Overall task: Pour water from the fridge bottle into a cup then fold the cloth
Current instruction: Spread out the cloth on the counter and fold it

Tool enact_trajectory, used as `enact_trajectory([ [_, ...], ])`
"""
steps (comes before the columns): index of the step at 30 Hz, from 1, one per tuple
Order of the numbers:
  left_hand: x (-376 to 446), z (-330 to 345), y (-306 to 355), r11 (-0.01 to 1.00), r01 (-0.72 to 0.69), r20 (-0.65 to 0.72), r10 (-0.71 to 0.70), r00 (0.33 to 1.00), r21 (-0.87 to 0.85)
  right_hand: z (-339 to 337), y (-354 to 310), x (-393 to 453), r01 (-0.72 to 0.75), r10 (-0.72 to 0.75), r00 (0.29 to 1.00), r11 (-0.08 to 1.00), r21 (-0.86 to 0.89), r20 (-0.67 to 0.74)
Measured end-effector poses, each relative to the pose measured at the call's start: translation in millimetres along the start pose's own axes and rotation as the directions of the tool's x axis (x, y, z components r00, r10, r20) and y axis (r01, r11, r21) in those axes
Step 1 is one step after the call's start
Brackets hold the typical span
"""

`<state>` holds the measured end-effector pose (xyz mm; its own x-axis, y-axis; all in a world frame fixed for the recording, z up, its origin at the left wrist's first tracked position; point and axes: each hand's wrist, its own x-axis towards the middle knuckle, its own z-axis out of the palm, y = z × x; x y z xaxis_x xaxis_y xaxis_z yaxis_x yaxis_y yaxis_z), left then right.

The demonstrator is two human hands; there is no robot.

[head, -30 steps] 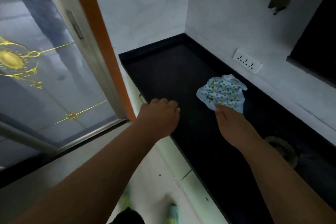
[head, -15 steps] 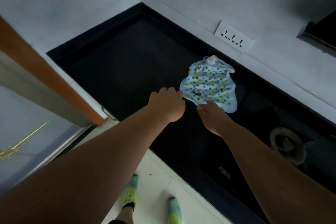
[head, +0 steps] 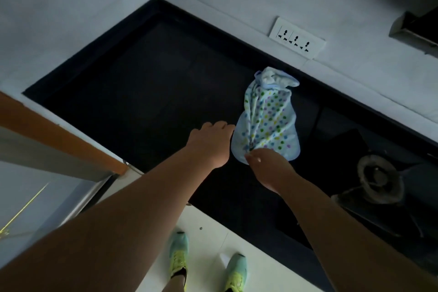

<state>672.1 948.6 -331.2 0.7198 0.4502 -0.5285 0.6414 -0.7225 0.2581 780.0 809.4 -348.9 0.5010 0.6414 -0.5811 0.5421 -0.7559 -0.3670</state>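
Right now your right hand (head: 267, 168) pinches the near edge of the dotted cloth (head: 267, 118), gathering it into creases, while the cloth lies on the dark desk (head: 142, 83) near the wall socket (head: 297, 38). Your left hand (head: 211, 142) sits just beside the cloth's left edge; whether its grip is clenched, I cannot tell.

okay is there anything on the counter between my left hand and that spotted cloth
Nothing visible. The left hand hovers right beside the bunched, dot-patterned white cloth on the black countertop, while the right hand pinches its near edge.
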Motion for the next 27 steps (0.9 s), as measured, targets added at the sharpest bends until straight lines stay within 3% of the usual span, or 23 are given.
enact_trajectory([
  [6, 5, 27, 7, 0.997, -0.068, 0.068, 0.066, 0.995, 0.03, -2, 0, -56, 0.096, -0.089, 0.995, 0.984, 0.151, -0.052],
  [10, 4, 38, 22, 0.989, -0.096, 0.046, 0.102, 0.994, -0.108, -14, 4, -71, 0.109, -0.092, 0.994, 0.898, 0.427, -0.06],
  [13, -6, 26, 35, 0.948, -0.093, -0.046, 0.082, 0.996, -0.304, -25, 7, -74, 0.094, -0.017, 0.987, 0.866, 0.491, -0.159],
  [16, -22, 4, 46, 0.853, -0.143, -0.151, 0.077, 0.986, -0.502, -35, 13, -77, 0.081, 0.067, 0.964, 0.849, 0.522, -0.259],
  [19, -46, -23, 58, 0.701, -0.312, -0.273, 0.171, 0.947, -0.642, -46, 8, -86, 0.092, 0.028, 0.982, 0.79, 0.606, -0.186],
  [23, -79, -62, 69, 0.543, -0.497, -0.368, 0.335, 0.867, -0.677, -63, -10, -101, 0.175, -0.042, 0.978, 0.698, 0.695, -0.204],
  [27, -96, -82, 60, 0.454, -0.435, -0.33, 0.294, 0.897, -0.778, -89, -22, -124, 0.282, -0.038, 0.943, 0.615, 0.736, -0.329],
])
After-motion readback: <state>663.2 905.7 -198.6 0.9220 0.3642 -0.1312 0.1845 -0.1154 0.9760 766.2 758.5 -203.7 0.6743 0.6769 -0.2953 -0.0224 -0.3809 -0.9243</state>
